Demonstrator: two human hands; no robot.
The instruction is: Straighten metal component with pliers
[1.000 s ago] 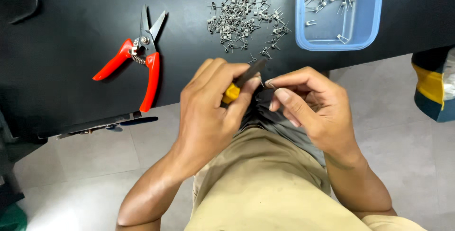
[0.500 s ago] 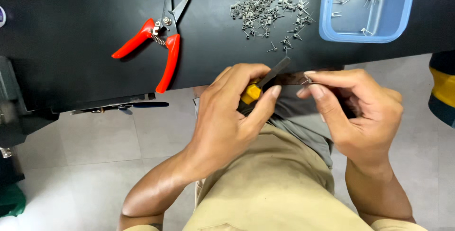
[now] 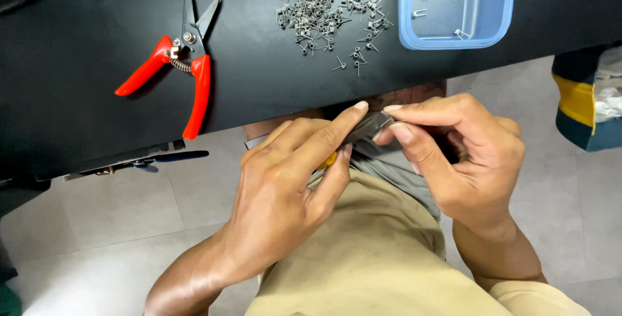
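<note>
Far left of frame: black table (image 3: 84,37) fills the upper part, its edge running diagonally from mid left up to the right. On it, upper left, red-handled snips (image 3: 173,63) lie with blades open, pointing toward the top edge, spring visible between the handles. Below the table edge at left, a dark bracket or rail (image 3: 129,159) sticks out, details unclear.

Upper centre: loose pile of small metal wire springs (image 3: 330,8) scattered on the table, a few strays just below the pile.

Centre, under the table edge: left hand (image 3: 285,193) curled closed around a tool with a yellow handle (image 3: 330,159), index finger stretched along the grey metal blade (image 3: 368,127). Only a sliver of the yellow shows between the fingers.

Right of centre: right hand (image 3: 466,160) pinches the tip end of the same blade between thumb and index finger, other fingers folded in. Whether a small part sits in the pinch, cannot tell. Both hands are held over the lap, khaki trousers (image 3: 369,264) and grey shirt hem below them.

Upper right: blue plastic tray (image 3: 502,11) on the table, more wire springs inside, mostly toward the top.

Far right edge: a dark-blue and yellow object (image 3: 580,105) on the grey tile floor, partly cut off.
</note>
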